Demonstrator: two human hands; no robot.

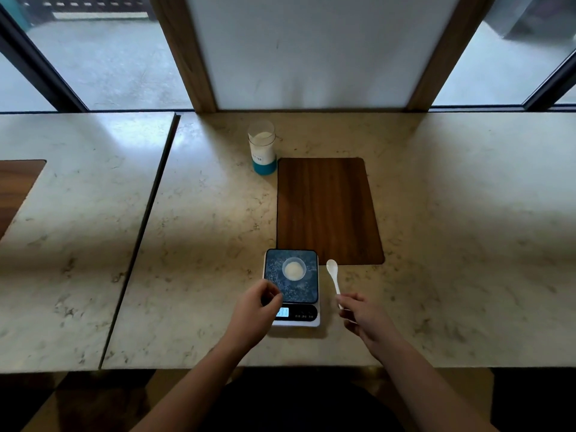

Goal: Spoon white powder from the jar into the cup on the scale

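Note:
A clear jar (pixel 262 148) with a teal base stands open at the back of the marble counter, holding white powder. A small clear cup (pixel 294 269) with white powder in it sits on the dark platform of a kitchen scale (pixel 307 288). My right hand (pixel 363 316) pinches the handle end of a white spoon (pixel 333 274), whose bowl points away beside the scale's right edge. My left hand (pixel 260 302) hovers over the scale's front left corner with its fingers curled together, holding nothing that I can see.
A dark wooden board (pixel 327 210) lies behind and to the right of the scale. A seam (pixel 149 213) splits the counter on the left. A wall panel and windows rise behind the counter's far edge.

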